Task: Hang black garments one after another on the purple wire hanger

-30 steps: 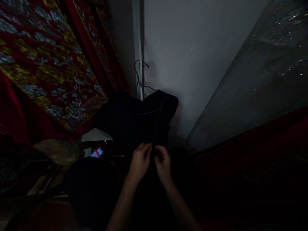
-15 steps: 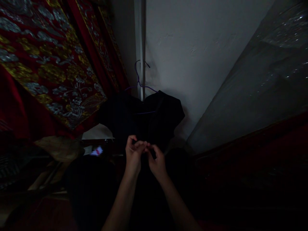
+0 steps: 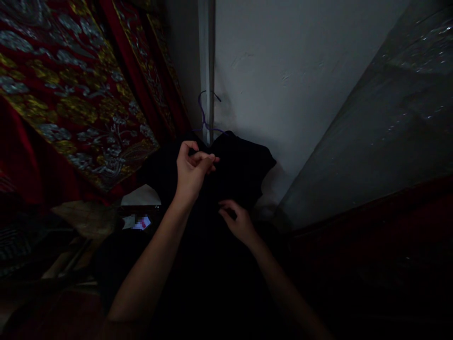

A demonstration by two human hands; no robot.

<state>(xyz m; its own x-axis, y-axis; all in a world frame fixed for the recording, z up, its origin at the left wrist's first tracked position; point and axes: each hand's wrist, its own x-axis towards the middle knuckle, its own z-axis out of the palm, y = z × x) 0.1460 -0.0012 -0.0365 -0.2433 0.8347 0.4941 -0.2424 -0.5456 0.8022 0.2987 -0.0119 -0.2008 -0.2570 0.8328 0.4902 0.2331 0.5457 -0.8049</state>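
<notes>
Dark short-sleeved garment: the garment [image 3: 244,160] hung on the purple hanger [image 3: 204,120], below the lower end of the pale upright strip [image 3: 206,56], its lower part lost in shadow.
Left hand: the left hand [image 3: 194,165] was up near the neckline, thumb and fingertips drawn close together.
Right hand: the right hand [image 3: 240,223] sat lower, at the garment's front, thumb and forefinger curved with a narrow gap.
Fingertips: in that gloom, whether either hand gripped any cloth could not be told.
Hook risk: its crook spanned the strip, the tip just past the right edge; a hard tug or sideways twist could have worked it loose.
Shoulder risk: uneven pulling could have slid one shoulder off the hanger.
Dark-cloth risk: black on black, poorly lit, might have led the fingers to miss an edge or fold.
Red embroidered cloth: the cloth [image 3: 78,108] hung close on the left; a swinging sleeve could have snagged its raised metallic work.
</notes>
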